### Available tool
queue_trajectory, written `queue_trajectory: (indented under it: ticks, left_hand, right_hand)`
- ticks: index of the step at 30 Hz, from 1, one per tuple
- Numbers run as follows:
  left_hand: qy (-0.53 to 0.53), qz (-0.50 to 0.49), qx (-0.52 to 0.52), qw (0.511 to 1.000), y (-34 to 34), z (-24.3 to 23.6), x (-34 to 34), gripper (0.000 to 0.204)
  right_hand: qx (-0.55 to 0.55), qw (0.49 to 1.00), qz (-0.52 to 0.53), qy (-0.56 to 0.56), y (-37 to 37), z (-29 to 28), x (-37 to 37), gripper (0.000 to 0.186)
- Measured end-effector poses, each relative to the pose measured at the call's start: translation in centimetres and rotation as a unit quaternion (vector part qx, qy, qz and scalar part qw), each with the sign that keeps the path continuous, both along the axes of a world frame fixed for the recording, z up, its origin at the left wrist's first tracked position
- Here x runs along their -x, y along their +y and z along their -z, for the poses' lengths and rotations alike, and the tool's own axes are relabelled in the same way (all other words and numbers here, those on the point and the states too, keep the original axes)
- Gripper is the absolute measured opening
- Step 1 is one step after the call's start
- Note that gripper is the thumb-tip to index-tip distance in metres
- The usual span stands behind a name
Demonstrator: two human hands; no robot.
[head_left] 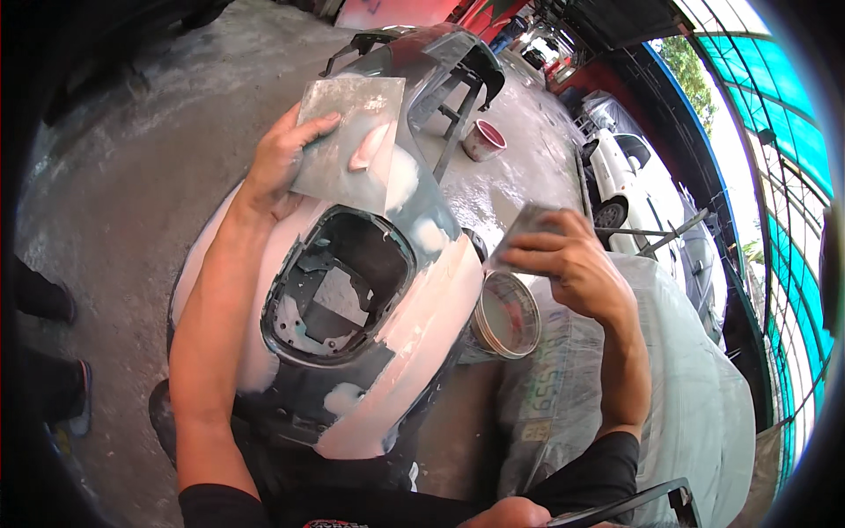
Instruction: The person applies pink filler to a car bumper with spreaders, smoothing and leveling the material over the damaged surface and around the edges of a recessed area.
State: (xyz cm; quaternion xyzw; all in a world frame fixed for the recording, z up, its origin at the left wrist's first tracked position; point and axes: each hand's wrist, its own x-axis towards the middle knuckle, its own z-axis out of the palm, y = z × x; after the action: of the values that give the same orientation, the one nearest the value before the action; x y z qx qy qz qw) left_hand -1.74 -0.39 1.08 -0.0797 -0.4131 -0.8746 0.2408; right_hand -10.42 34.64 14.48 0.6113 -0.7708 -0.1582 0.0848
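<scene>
My left hand [275,167] grips a thin, flat rectangular plate [348,101] by its left edge, thumb on top. On the plate lies a smear of pale pink putty [371,148]. My right hand [570,260] is closed on a flat grey spreader [521,231], held apart from the plate at the right. Below both hands rests a dark car bumper [317,400] with an oval opening in its middle. White and pinkish filler patches [422,308] cover much of its surface. The plate hides part of the bumper's far side.
A bucket [509,315] stands right of the bumper, under my right hand. Farther off are another bumper on a stand [459,114] and a bucket with a red inside [484,141]. A covered car [678,370] is close on the right. A person's feet [79,396] show at left.
</scene>
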Motion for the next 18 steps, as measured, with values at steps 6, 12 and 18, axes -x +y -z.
queue_trajectory:
  ticks: [6,12,18]
  left_hand:
    - [0.010,-0.003,-0.007,1.000,0.5,0.1,0.1,0.040]
    - [0.000,-0.013,-0.009,1.000,0.4,0.2,0.2,0.039]
    - [0.002,-0.012,-0.012,1.000,0.4,0.1,-0.2,0.039]
  right_hand:
    - [0.017,0.999,-0.041,0.009,-1.0,3.5,-0.7,0.067]
    - [-0.023,0.998,-0.054,-0.026,-1.4,5.1,-0.1,0.082]
    - [-0.050,0.997,-0.044,-0.037,-1.8,4.0,-1.0,0.077]
